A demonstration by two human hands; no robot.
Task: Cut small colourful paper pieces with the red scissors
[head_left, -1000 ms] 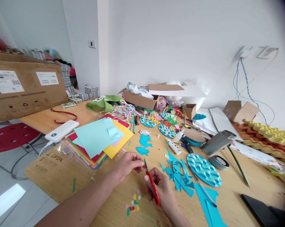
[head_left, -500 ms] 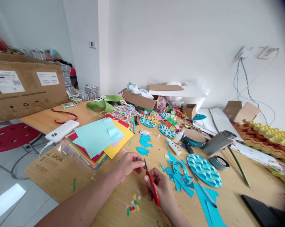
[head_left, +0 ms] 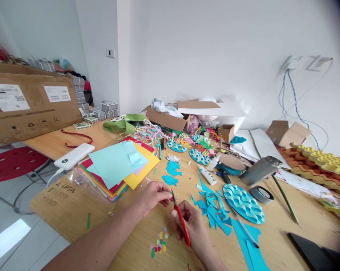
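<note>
My right hand is closed around the handles of red scissors, whose dark blades point up and away from me. The fingertips of my left hand are pinched together beside the blade tips; what they hold is too small to make out. Below my hands lies a loose group of small coloured paper dots. Blue paper fish rest on the table beyond my left hand. To the right of the scissors are blue paper scraps and an oval board with blue wave strips.
Stacked coloured paper and a white power bank are at the left. A glue bottle, metal flask, tape roll and black phone stand or lie to the right. Cardboard boxes line the back.
</note>
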